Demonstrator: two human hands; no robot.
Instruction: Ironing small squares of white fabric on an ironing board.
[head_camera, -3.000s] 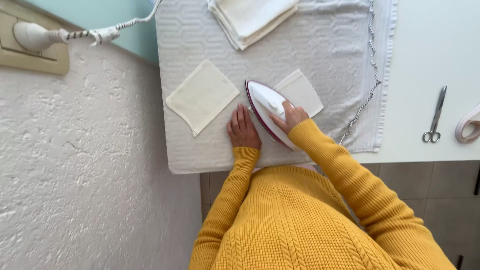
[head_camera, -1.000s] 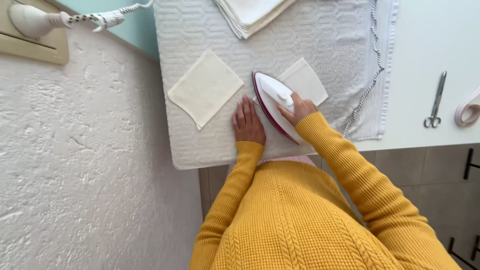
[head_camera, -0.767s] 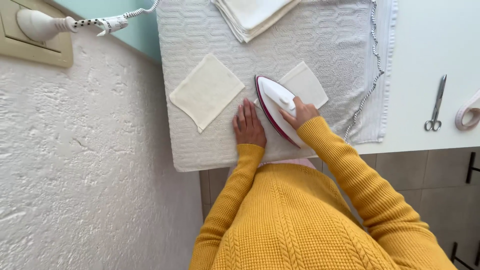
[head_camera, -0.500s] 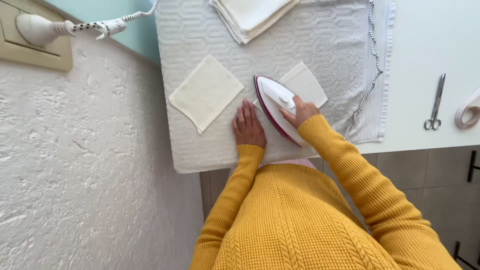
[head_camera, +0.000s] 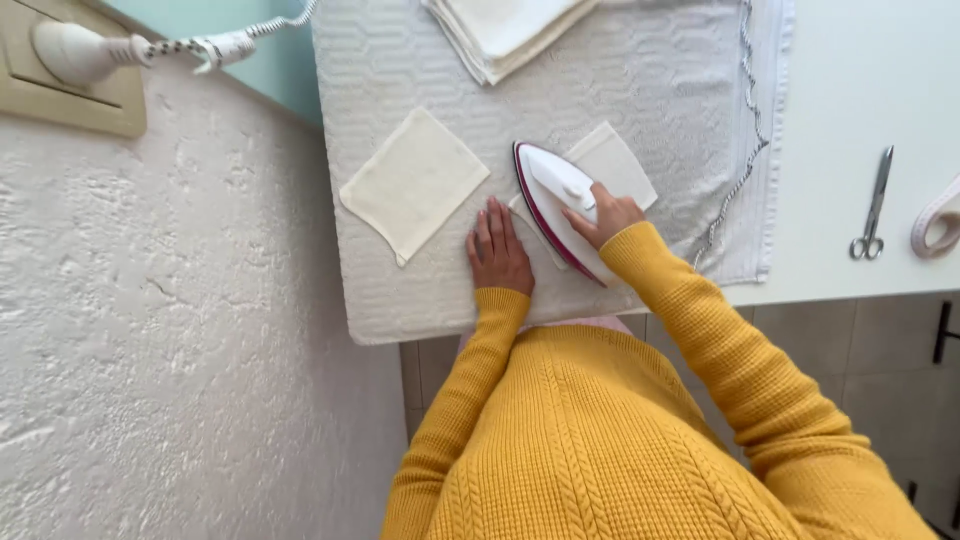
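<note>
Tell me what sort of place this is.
Probably a home sewing or ironing corner. A white iron is gripped by the right hand on a quilted white pad spread over a counter, cream fabric squares lie on it, scissors sit nearby, and a wall socket feeds the cord.

No packages, labels, signs or screens visible anywhere in view.

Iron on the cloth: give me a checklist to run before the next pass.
1. Right hand grips the iron: ok.
2. Left hand flat on the towel, clear of the iron: ok, but close.
3. Cloth square under the iron lies flat: cannot tell, partly hidden.
4. Plug seated in the wall socket: ok.
5. Scissors off the ironing area: ok.
</note>
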